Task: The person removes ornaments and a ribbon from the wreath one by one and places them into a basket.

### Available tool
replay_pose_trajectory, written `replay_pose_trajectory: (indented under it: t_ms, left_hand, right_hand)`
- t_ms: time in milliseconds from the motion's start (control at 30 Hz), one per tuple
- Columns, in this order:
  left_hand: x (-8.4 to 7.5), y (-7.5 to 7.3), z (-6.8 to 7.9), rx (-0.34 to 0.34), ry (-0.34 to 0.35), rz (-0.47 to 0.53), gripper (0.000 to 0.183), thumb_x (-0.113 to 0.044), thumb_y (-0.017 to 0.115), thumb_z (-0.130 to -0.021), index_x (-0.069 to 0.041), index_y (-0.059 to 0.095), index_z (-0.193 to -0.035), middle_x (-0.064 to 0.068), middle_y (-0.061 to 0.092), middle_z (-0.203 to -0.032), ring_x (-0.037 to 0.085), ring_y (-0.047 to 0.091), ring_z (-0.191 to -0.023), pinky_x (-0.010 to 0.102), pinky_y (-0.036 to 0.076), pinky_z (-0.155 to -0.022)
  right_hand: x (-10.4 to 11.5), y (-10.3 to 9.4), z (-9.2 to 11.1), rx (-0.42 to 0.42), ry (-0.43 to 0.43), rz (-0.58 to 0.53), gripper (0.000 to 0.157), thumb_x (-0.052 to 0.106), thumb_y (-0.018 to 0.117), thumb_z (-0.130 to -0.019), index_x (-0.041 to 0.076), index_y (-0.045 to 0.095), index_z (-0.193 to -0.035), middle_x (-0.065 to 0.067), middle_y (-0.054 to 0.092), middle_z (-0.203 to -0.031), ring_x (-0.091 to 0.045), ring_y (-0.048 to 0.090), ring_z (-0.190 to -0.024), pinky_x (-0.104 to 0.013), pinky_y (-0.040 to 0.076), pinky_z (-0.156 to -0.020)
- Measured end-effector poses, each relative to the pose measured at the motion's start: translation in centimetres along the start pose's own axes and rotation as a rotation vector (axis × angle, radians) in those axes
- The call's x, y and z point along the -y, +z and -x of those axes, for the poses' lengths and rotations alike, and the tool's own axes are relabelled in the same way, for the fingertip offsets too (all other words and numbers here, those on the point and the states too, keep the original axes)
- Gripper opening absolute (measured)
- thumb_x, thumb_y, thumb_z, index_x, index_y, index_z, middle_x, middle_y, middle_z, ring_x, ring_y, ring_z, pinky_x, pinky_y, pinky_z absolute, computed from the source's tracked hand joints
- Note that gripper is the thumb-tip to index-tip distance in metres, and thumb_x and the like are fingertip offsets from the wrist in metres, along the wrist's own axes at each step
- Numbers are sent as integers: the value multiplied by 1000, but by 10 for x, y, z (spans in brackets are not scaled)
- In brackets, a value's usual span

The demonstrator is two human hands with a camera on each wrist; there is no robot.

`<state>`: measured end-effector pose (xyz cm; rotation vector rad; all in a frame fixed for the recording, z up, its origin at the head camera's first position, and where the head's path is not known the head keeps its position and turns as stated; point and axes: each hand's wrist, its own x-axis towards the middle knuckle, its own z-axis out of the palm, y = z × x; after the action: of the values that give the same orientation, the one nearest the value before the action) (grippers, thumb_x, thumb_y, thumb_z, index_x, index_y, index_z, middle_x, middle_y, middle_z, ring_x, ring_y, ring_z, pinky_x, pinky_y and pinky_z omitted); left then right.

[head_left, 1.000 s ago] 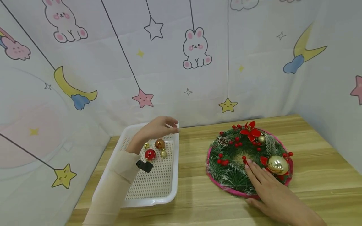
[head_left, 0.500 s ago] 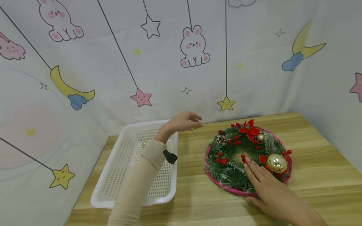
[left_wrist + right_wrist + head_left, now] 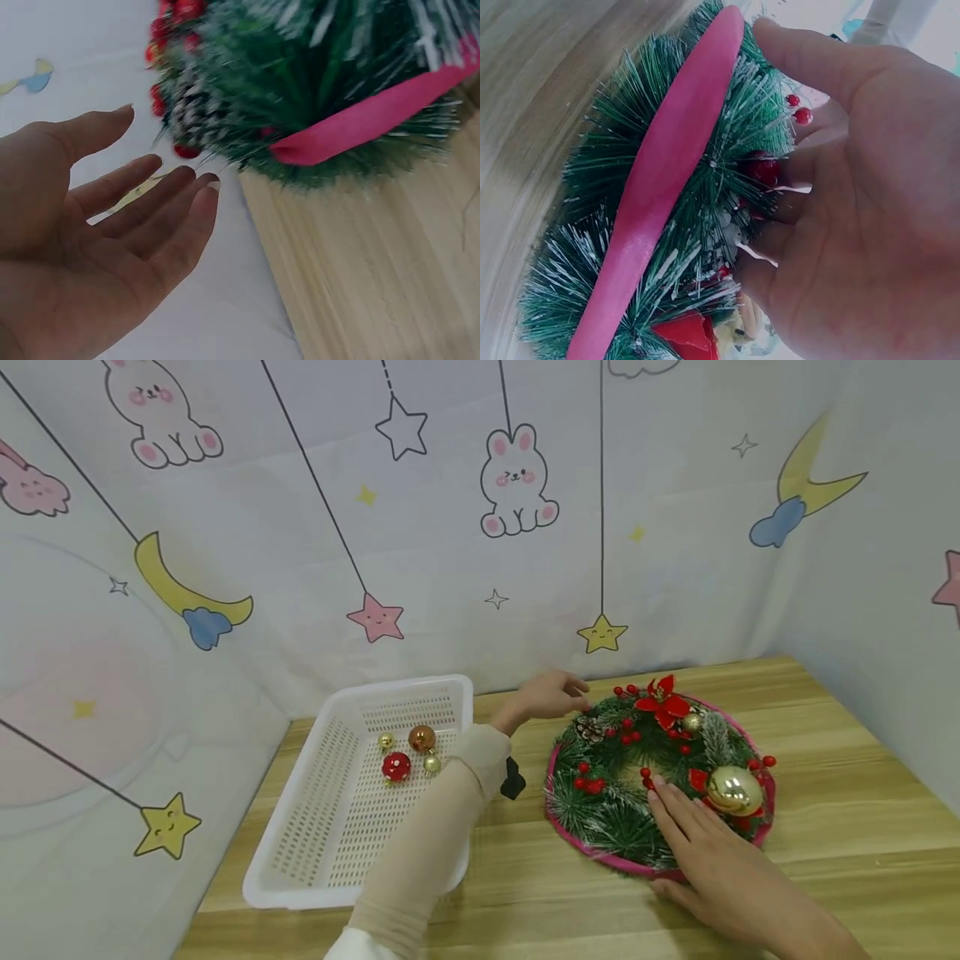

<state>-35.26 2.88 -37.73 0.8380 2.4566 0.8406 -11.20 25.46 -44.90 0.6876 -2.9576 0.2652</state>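
A green Christmas wreath (image 3: 622, 839) lies on the table, edged with pink ribbon (image 3: 660, 172). It bears red berries, a pinecone (image 3: 589, 729), a red poinsettia (image 3: 663, 700) and a large gold ball (image 3: 735, 791). My right hand (image 3: 712, 860) rests on its near right side, fingers stretched over the greenery beside the gold ball. At the wreath's far left edge is my left hand (image 3: 551, 693), with nothing in it. In the left wrist view its relaxed fingers (image 3: 176, 240) reach toward the pinecone side, fingertips right at the needles.
A white perforated basket (image 3: 300, 827) stands on the left of the wooden table (image 3: 847, 827). In it lie a red ball (image 3: 396, 767), a copper-coloured ball (image 3: 422, 739) and small gold balls (image 3: 432, 763). A printed cloth (image 3: 450, 552) hangs behind the table.
My left hand has moved right, from over the basket to the wreath's far left edge, uncovering the balls. The right hand has stayed on the wreath.
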Motion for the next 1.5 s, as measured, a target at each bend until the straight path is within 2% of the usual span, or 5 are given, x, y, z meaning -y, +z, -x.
replay_pose_trajectory:
  t_ms: [233,500,767,1267,1500]
  left_hand:
    - [-2,12,-6,20,97,-205,38,-22,59,-109,-5,64,-142,14,70,-139,26,68,-127,38,57,-105]
    - [2,6,5,71,176,-283,26,-18,61,-107,-4,69,-87,4,58,-76,12,38,-64,26,32,-65]
    - [2,2,20,161,48,-340,33,-27,63,-107,-11,68,-78,-6,45,-64,8,29,-56,25,30,-59]
    - [-31,1,57,468,65,-422,55,-36,62,-107,-22,49,-55,-9,41,-51,11,59,-63,23,33,-62]
    - [-42,9,68,545,77,-453,61,-40,59,-108,-23,40,-52,-8,38,-50,8,49,-54,23,28,-59]
  right_hand:
    - [-3,3,-2,-18,-12,58,97,47,81,-90,3,35,-163,-20,34,-171,-42,38,-155,-60,40,-121]
    - [-18,7,-1,-35,-41,110,92,35,83,-90,4,36,-163,-17,31,-173,-40,39,-155,-12,-23,-116]
    - [-48,-6,-11,19,-106,101,91,13,90,-81,5,43,-159,-20,40,-167,-43,46,-149,-58,48,-113]
    - [-129,-9,-27,-312,-300,172,90,-24,78,-59,0,61,-144,-13,54,-158,2,2,-162,-41,57,-97]
    - [-125,-21,-27,-260,-207,138,76,-20,77,-62,-5,65,-136,-28,58,-145,-49,63,-120,-59,58,-90]
